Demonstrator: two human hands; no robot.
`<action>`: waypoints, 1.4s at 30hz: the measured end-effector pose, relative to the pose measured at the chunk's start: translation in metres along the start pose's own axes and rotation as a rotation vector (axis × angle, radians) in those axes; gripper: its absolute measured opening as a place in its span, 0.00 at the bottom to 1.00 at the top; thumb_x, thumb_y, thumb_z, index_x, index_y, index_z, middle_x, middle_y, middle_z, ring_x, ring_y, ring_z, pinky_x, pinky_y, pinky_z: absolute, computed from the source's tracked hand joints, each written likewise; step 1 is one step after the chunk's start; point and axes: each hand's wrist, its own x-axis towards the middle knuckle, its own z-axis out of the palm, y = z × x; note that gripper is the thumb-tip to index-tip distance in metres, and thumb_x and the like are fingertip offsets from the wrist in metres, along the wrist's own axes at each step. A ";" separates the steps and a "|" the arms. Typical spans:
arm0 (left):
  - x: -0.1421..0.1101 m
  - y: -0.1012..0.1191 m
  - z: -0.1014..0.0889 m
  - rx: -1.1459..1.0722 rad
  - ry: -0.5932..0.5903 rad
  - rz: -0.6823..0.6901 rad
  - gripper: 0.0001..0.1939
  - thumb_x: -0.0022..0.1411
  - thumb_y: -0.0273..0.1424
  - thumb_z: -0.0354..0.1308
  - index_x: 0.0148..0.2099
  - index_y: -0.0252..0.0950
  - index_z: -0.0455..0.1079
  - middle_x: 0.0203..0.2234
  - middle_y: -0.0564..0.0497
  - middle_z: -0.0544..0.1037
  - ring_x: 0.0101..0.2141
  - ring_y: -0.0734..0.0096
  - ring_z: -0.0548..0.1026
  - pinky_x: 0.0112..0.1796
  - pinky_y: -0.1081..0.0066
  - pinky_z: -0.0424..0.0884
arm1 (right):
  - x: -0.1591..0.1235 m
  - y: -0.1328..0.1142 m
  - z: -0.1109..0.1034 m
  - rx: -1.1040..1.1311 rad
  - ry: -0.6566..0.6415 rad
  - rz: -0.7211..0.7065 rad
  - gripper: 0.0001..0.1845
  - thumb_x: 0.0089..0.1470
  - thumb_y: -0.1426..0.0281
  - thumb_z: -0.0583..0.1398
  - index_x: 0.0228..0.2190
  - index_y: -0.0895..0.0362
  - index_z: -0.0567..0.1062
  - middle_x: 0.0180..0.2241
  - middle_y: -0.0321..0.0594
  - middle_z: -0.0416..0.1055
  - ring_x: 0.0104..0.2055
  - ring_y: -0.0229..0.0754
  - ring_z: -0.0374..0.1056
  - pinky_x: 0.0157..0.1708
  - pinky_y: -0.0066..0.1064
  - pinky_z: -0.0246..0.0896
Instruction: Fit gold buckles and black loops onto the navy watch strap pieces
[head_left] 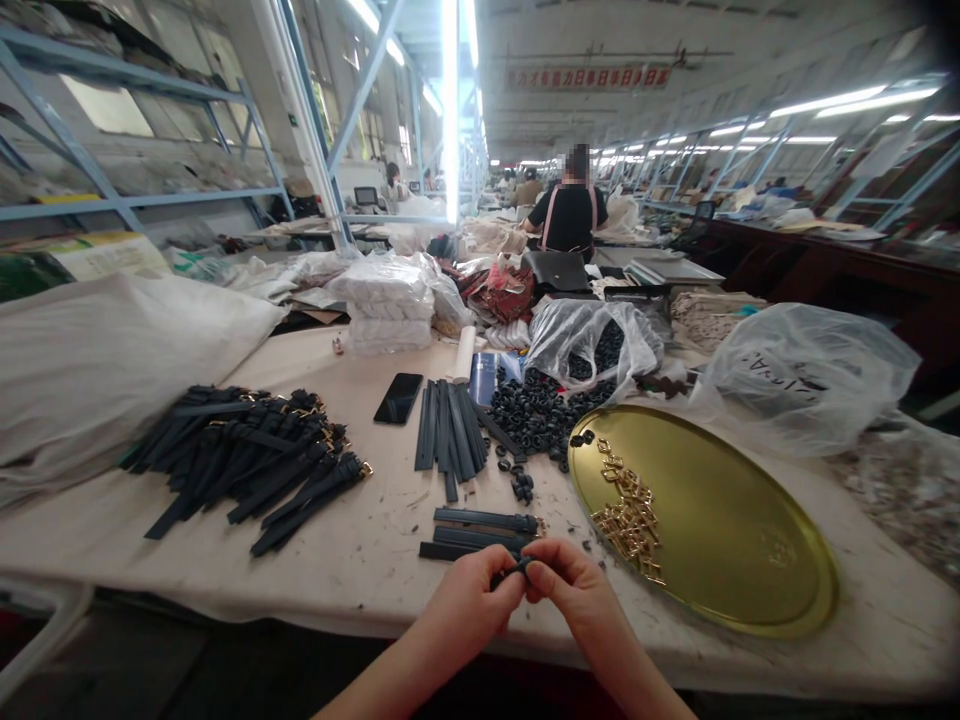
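My left hand (pixel 474 592) and my right hand (pixel 571 582) meet at the table's front edge, both closed on a dark strap (pixel 517 567). Fingers cover most of the piece, so its far end and any fitting on it are hidden. Just beyond lie a few dark straps (pixel 480 520) side by side, with gold metal at their right ends. Small black loops (pixel 523 487) are scattered past these, beside a larger heap of loops (pixel 536 405). A fan of flat straps (pixel 448 430) lies farther back. Gold buckles (pixel 626 515) rest on a round gold tray (pixel 739 530) to the right.
A large pile of buckled straps (pixel 255 455) covers the table's left part. A phone (pixel 398 398) lies near the middle. Clear plastic bags (pixel 810 375) and wrapped bundles (pixel 390 300) line the back. A person (pixel 568 215) sits farther off, facing away.
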 end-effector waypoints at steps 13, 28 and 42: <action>-0.004 -0.011 -0.004 -0.158 0.008 0.053 0.11 0.56 0.27 0.46 0.44 0.35 0.56 0.23 0.56 0.70 0.25 0.75 0.67 0.29 0.75 0.61 | -0.016 0.002 0.016 0.110 -0.024 0.063 0.20 0.50 0.53 0.54 0.27 0.58 0.73 0.22 0.35 0.66 0.25 0.36 0.59 0.28 0.28 0.55; -0.015 -0.014 -0.009 0.175 0.105 -0.045 0.08 0.50 0.34 0.55 0.32 0.36 0.63 0.23 0.56 0.70 0.26 0.73 0.67 0.27 0.75 0.59 | -0.030 0.006 0.018 0.504 -0.284 0.358 0.13 0.40 0.65 0.66 0.26 0.59 0.69 0.23 0.32 0.63 0.24 0.30 0.57 0.25 0.22 0.53; -0.020 -0.013 -0.003 -0.451 -0.124 -0.074 0.10 0.50 0.31 0.54 0.35 0.32 0.62 0.24 0.53 0.71 0.20 0.80 0.65 0.23 0.77 0.59 | -0.019 0.021 0.006 -0.384 0.129 -0.110 0.14 0.47 0.62 0.56 0.35 0.56 0.64 0.21 0.31 0.63 0.22 0.36 0.60 0.23 0.27 0.56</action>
